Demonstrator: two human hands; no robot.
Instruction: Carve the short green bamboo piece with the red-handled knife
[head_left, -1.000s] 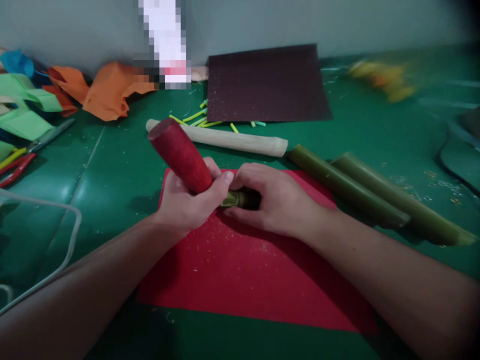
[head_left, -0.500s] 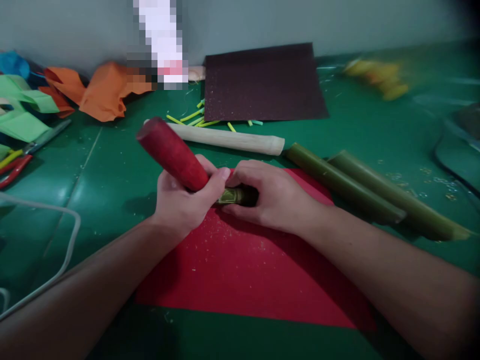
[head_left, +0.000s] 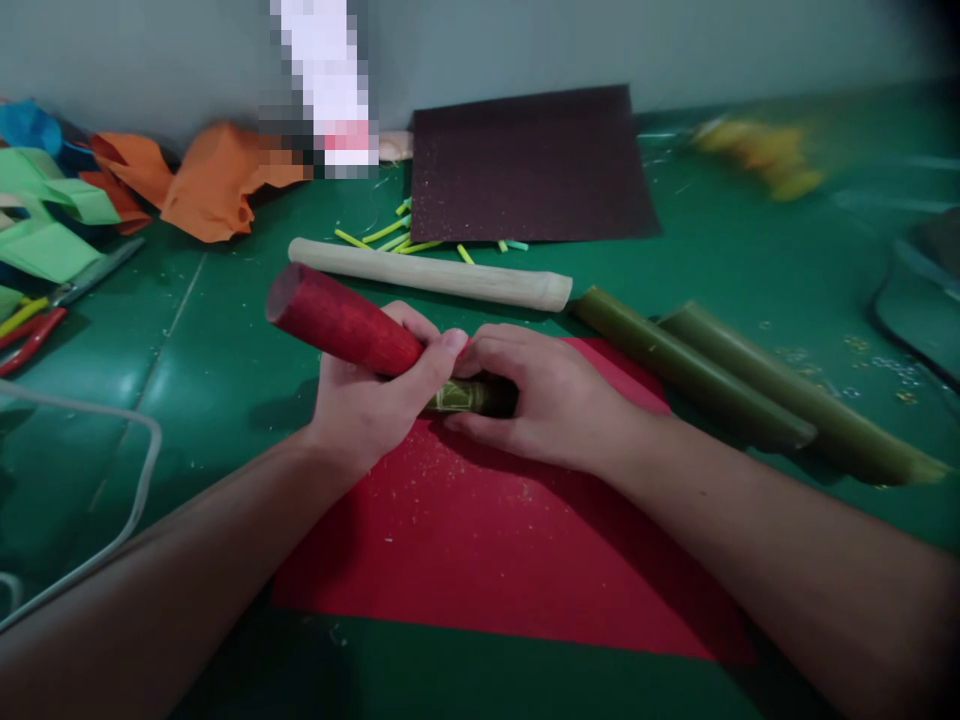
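Observation:
My left hand (head_left: 367, 400) is closed round a thick red wooden-looking handle (head_left: 345, 320), which leans up to the left; whatever working end it has is hidden by the fingers. Just below the left thumb lies a short green bamboo piece (head_left: 454, 396) with pale lines cut into its surface. My right hand (head_left: 544, 395) grips this bamboo from the right, fingers above and thumb below. Both hands touch near the thumb tips. Under them a red sheet (head_left: 480, 560) is spread, sprinkled with fine pale shavings.
A peeled pale bamboo length (head_left: 435, 275) lies beyond the hands. Two green bamboo strips (head_left: 697, 370) rest to the right, near small rings (head_left: 855, 362). A dark sheet (head_left: 532, 165) stands behind. Orange paper (head_left: 214, 185), red-handled scissors (head_left: 34, 335) and a white cable (head_left: 142, 470) are leftward.
The red handle has tipped lower to the left, its free end dropping. My right hand and the bamboo piece stay nearly in place.

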